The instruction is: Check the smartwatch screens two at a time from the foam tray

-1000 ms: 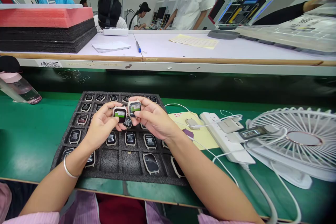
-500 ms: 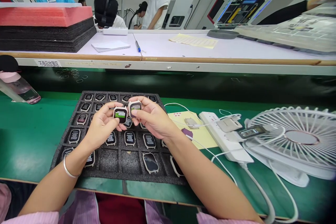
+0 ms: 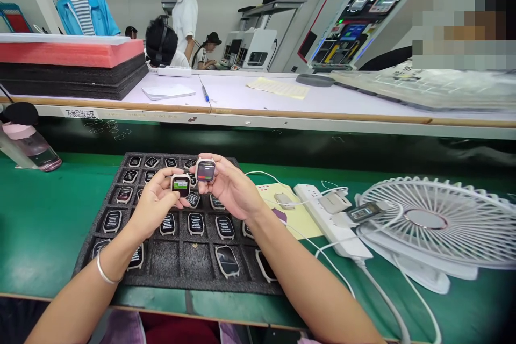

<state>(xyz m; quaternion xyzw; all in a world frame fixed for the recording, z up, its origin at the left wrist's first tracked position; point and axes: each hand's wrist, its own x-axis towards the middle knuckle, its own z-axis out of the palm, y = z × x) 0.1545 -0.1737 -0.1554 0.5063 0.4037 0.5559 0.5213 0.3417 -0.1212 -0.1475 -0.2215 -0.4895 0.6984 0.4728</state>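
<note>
Above the black foam tray (image 3: 169,260), my left hand (image 3: 155,201) grips a strapless smartwatch (image 3: 181,186) whose lit screen shows a green band. Its thumb lies at the lower left edge of that screen. My right hand (image 3: 231,185) holds a second smartwatch (image 3: 206,171) slightly higher and to the right, its screen grey with a red and green strip at the bottom. The two watches are side by side, faces up toward me. Many more watches, such as one with white text (image 3: 196,223) and one with a dark screen (image 3: 227,261), lie in the tray's compartments.
To the right lie a white power strip (image 3: 322,209) with chargers and cables, a yellow sheet (image 3: 296,231) and a white fan (image 3: 427,220). A water bottle (image 3: 32,145) stands at the left. Across the back runs a raised shelf (image 3: 226,110) with foam sheets (image 3: 68,78). People are beyond it.
My right thumb has come off its watch's screen, which now shows a red and green strip. The camera view has tilted up and shifted. Both watches stay held.
</note>
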